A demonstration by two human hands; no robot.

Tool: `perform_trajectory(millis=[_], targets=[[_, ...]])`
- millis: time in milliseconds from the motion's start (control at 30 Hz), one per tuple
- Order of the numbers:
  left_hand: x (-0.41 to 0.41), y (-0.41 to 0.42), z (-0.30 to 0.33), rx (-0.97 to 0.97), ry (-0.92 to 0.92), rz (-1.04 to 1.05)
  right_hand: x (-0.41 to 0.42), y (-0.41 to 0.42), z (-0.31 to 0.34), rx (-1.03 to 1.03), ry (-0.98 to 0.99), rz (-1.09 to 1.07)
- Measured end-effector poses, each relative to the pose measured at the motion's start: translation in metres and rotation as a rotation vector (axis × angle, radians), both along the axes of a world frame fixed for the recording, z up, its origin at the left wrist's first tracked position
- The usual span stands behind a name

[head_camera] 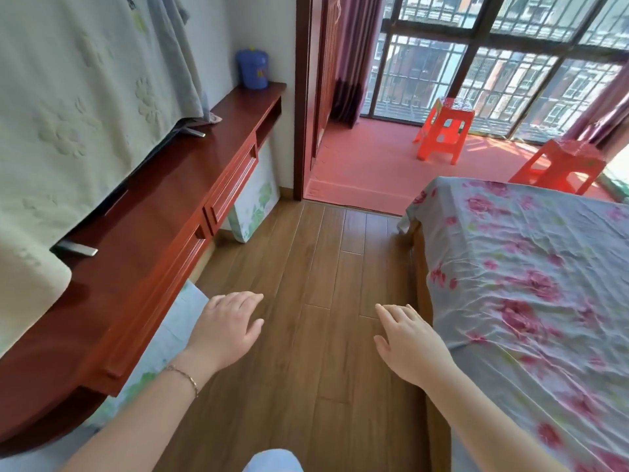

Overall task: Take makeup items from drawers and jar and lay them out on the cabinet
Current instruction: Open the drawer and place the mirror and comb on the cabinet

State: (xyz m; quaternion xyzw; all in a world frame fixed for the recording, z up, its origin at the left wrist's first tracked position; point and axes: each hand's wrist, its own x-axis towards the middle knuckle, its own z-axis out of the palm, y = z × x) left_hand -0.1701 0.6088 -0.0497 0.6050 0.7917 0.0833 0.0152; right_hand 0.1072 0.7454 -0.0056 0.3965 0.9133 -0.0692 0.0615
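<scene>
**Both hands free above the floor beside the red desk**

A blue jar (pixel 253 69) with a lid stands at the far end of a long red wooden desk (pixel 143 216) along the left wall. The desk's drawers (pixel 231 189) are closed. The left hand (pixel 226 330), a thin bracelet (pixel 185 378) on its wrist, and the right hand (pixel 406 342) are both held out palm down over the wooden floor (pixel 306 267), fingers relaxed, holding nothing. A cloth-covered television (pixel 68 114) stands on the desk. A bed (pixel 531 284) with a floral sheet lies to the right. Two orange plastic stools (pixel 444 134) stand by the barred window (pixel 493 63).
</scene>
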Motion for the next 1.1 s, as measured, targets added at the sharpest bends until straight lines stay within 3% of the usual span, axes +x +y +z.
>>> perform_trajectory(millis=[267,667,1100], targets=[[-0.052,0.05,-0.014,-0.005,-0.052,0.218,-0.08,0.092,-0.018,0.009,-0.012,0.234],[-0.145,0.11,-0.033,0.05,-0.135,0.566,-0.273,0.208,-0.006,0.057,-0.062,0.724],[-0.154,0.049,-0.029,0.024,-0.028,1.032,-0.431,0.172,-0.033,0.017,0.062,1.266]])
